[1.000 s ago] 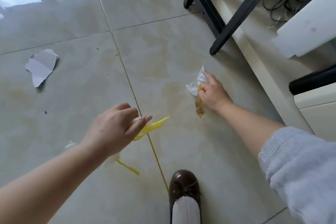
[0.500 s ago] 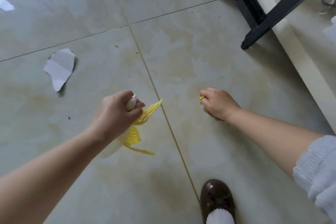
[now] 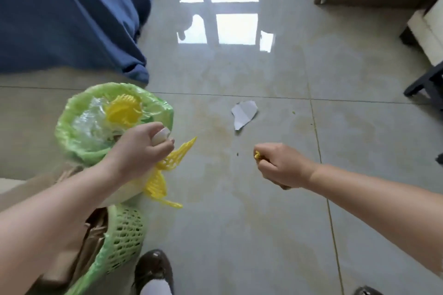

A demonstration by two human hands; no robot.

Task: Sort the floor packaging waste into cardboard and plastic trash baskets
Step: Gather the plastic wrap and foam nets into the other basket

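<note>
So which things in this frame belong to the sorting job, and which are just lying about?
Job:
- left hand gripping yellow foam netting
- right hand gripping a small yellow scrap
- plastics basket
- cardboard basket
- torn paper piece on the floor

Lying about:
- blue bedcover
- brown shoe
- black furniture leg

Home bedroom: blue bedspread [image 3: 69, 14] hanging to glossy tiled floor [image 3: 263, 199], window reflection [image 3: 225, 12], liner-lined waste baskets [image 3: 79, 136], furniture legs [image 3: 426, 84].

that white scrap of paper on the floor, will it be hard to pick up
The paper scrap lies nearly flat on the glossy floor, so it may slide before fingers get under it. It looks thin and torn, so probably very light and floppy once lifted.
</note>
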